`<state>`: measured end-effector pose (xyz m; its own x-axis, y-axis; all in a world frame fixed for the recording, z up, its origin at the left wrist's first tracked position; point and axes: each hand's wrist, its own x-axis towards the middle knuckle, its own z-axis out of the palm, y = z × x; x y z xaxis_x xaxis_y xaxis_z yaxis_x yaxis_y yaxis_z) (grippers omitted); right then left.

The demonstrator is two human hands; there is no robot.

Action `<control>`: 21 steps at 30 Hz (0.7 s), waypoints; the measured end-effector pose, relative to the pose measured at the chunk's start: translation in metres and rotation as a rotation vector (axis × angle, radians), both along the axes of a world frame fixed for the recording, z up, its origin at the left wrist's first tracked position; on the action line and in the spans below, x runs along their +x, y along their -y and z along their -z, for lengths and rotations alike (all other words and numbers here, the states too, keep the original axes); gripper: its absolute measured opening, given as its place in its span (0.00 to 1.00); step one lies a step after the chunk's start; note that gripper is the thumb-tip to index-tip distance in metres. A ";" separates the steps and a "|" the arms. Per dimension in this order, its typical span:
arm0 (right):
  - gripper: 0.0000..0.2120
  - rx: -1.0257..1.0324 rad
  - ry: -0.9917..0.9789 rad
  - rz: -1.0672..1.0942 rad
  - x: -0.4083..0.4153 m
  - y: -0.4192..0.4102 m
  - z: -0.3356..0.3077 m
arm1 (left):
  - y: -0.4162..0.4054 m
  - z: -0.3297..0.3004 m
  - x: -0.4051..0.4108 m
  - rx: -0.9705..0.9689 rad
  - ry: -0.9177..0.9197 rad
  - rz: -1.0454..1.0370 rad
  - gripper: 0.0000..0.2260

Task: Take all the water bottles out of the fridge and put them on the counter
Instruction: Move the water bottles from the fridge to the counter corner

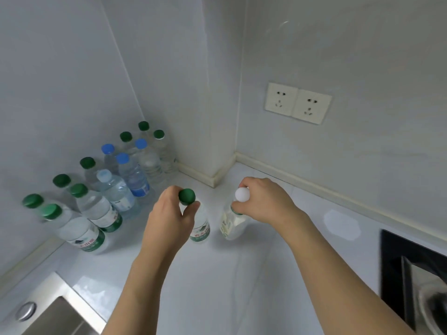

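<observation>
Two hands grip necks — left (169, 213) green-cap bottle (200, 228), right (263, 201) white-cap bottle (229, 226) | set flat on worktop (217, 274) — release upright

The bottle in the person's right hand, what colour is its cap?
White. The cap on the bottle in the right hand shows best in the head view.

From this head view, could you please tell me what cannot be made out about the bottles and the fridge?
- Fridge: out of frame, so any bottles remaining cannot be counted.
- Green-capped bottle: upper body hidden by the left hand.
- White-capped bottle: neck hidden by the right hand; label blurred.
- Rear bottles: overlapping, labels too small.
- Sink: cut by the bottom edge.
</observation>
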<state>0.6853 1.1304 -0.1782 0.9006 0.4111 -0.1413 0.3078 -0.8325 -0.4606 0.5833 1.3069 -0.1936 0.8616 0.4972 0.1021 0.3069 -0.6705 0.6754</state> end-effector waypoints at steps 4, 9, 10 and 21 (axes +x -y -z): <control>0.14 -0.035 -0.005 -0.066 0.015 -0.044 0.011 | -0.038 0.012 0.004 -0.004 -0.013 -0.034 0.10; 0.12 -0.094 0.030 -0.150 0.040 -0.096 0.018 | -0.077 0.026 0.018 -0.008 -0.019 -0.082 0.11; 0.12 -0.104 0.041 -0.162 0.046 -0.106 0.019 | -0.083 0.028 0.022 -0.003 -0.019 -0.076 0.10; 0.13 -0.177 0.058 -0.288 0.123 -0.180 0.045 | -0.126 0.063 0.093 0.031 0.016 0.010 0.11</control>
